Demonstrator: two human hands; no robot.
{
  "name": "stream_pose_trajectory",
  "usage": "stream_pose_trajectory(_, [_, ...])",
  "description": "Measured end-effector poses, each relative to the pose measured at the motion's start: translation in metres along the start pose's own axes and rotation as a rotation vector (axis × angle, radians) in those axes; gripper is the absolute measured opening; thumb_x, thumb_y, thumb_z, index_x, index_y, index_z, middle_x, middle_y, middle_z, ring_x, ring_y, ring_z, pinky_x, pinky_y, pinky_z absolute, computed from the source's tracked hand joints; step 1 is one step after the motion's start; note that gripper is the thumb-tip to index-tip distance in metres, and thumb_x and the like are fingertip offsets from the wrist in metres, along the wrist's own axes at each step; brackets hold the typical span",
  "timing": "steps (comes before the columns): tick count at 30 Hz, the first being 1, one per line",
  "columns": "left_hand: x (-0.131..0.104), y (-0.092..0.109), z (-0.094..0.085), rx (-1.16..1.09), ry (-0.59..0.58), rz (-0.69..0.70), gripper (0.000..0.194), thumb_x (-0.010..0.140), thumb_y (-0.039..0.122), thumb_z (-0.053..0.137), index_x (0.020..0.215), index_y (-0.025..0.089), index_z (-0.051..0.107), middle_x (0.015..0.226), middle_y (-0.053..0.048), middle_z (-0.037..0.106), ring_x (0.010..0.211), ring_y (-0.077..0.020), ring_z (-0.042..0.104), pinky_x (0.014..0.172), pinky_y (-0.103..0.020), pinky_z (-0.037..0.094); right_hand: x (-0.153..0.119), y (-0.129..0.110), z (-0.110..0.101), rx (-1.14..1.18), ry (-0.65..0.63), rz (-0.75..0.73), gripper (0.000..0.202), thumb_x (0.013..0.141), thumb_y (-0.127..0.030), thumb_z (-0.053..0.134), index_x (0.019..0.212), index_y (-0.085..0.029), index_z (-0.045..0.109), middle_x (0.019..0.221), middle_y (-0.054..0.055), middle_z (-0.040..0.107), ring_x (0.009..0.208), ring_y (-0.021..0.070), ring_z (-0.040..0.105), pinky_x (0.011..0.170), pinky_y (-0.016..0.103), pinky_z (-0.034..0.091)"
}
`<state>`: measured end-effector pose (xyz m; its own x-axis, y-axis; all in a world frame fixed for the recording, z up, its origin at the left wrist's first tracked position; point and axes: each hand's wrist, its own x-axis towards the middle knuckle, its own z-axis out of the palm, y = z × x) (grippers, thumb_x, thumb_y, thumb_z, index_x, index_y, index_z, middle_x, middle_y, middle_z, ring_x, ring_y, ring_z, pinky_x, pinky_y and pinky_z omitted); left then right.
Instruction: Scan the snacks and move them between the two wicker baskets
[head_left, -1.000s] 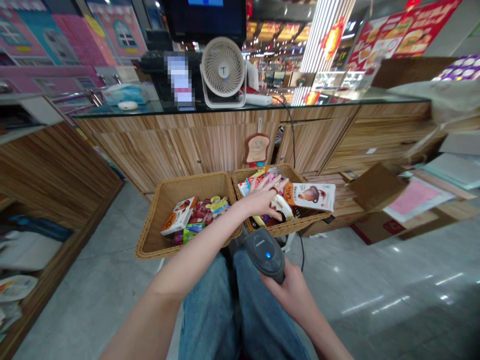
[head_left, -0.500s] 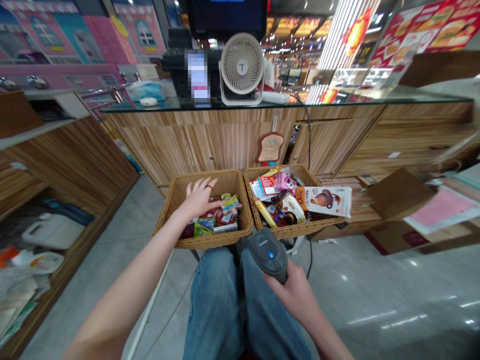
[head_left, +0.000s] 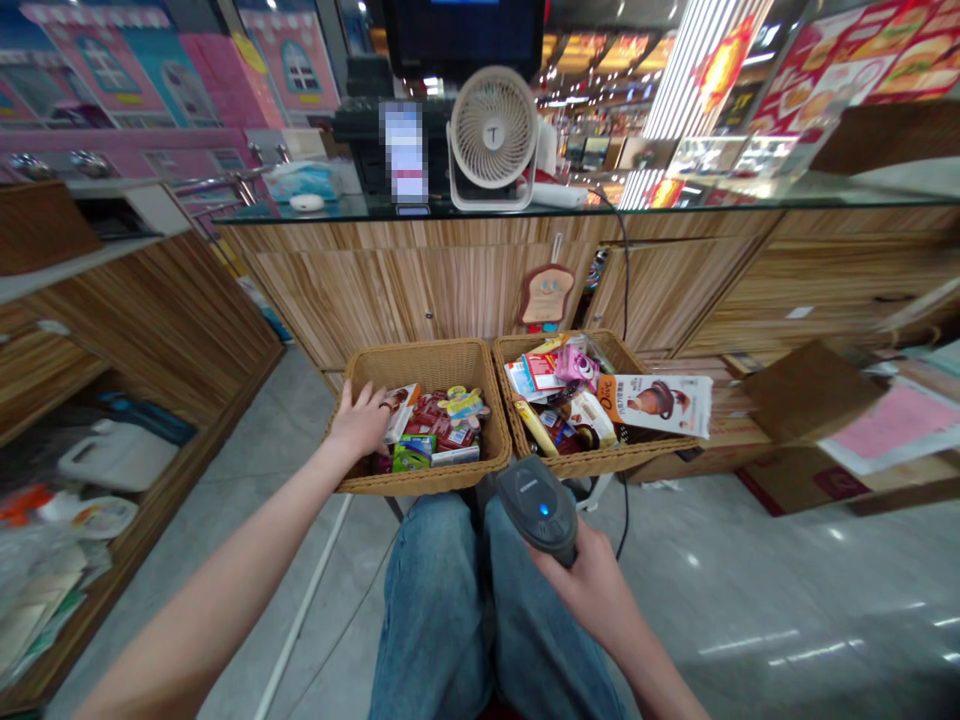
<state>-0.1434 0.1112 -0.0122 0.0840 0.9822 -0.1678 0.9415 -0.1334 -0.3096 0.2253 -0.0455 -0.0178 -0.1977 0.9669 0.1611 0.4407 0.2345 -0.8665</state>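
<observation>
My left hand is over the left side of the left wicker basket, palm down with its fingers stretched out and a ring on one of them. Beside its fingertips lies a white and orange packet. Dark red packs, a green packet and a yellow and blue packet fill the rest of that basket. My right hand is wrapped round a dark grey barcode scanner with a blue light, held above my knee.
A second wicker basket holds several snacks, with a Dove chocolate box jutting over its right side. Behind stands a wood-front counter with a white fan and a monitor. An opened cardboard box sits at right.
My left hand has moved left and lower within the left basket, uncovering the white and orange packet. My right hand keeps the scanner in nearly the same place.
</observation>
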Motion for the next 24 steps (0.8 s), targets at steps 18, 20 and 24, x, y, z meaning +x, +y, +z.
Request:
stream_pose_trajectory(18, [-0.008,-0.005,-0.031,-0.202,0.666,-0.038,0.023,0.096,0.036,0.061,0.097,0.025,0.081,0.107,-0.010,0.078,0.122,-0.0363,0.063,0.128,-0.071,0.011,0.001,0.000,0.000,0.009,0.011,-0.014,0.018,0.087,-0.030,0.060,0.094,-0.017,0.069,0.083,0.008,0.079,0.075,0.0268,0.073,0.068,0.030,0.055])
stream_pose_trajectory(20, [-0.012,0.000,-0.035,-0.258,0.722,-0.014,0.021,0.097,0.036,0.062,0.096,0.026,0.080,0.110,-0.009,0.079,0.125,-0.0354,0.062,0.129,-0.071,0.008,0.001,-0.001,0.000,0.002,0.013,-0.010,0.019,0.087,-0.031,0.059,0.094,-0.016,0.069,0.083,0.008,0.079,0.075,0.0272,0.073,0.068,0.031,0.056])
stream_pose_trajectory(24, [-0.021,0.024,-0.045,-0.325,0.857,0.071,0.016,0.098,0.036,0.065,0.098,0.027,0.078,0.118,-0.006,0.078,0.130,-0.0339,0.062,0.129,-0.072,0.009,0.002,-0.003,0.003,0.003,-0.006,-0.007,0.020,0.087,-0.030,0.060,0.095,-0.016,0.069,0.086,0.009,0.080,0.077,0.0282,0.074,0.069,0.032,0.056])
